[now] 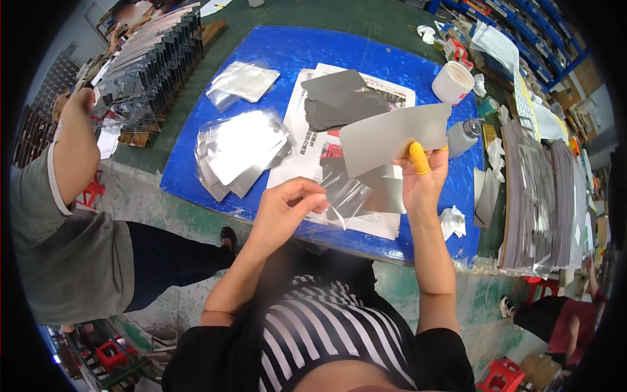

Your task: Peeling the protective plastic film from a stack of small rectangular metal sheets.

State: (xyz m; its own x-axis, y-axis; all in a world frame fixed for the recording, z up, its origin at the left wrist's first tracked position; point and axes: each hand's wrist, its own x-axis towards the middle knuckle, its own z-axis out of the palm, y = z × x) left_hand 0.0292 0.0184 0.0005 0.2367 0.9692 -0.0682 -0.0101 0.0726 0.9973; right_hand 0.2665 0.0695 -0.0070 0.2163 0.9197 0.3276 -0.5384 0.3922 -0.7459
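Note:
My right hand (423, 176), with yellow finger cots on it, grips a thin grey metal sheet (379, 140) by its lower edge, raised and tilted over the table. My left hand (292, 208) is closed in a pinch at the edge of a clear plastic film (347, 199), which hangs just below the sheet. Beneath, a stack of dark grey sheets (343, 104) lies on spread newspaper (290, 153). Another grey sheet (385, 195) rests at the newspaper's near part, partly behind the film. To the left sits a pile of shiny plates (238, 153).
On the blue table (261, 49) are clear sleeves (245, 81), a white tub (452, 83), a squeeze bottle (464, 136) and crumpled tissue (452, 222). Stacked sheets (522, 196) stand at right. A co-worker (72, 242) stands at left beside a rack of plates (153, 72).

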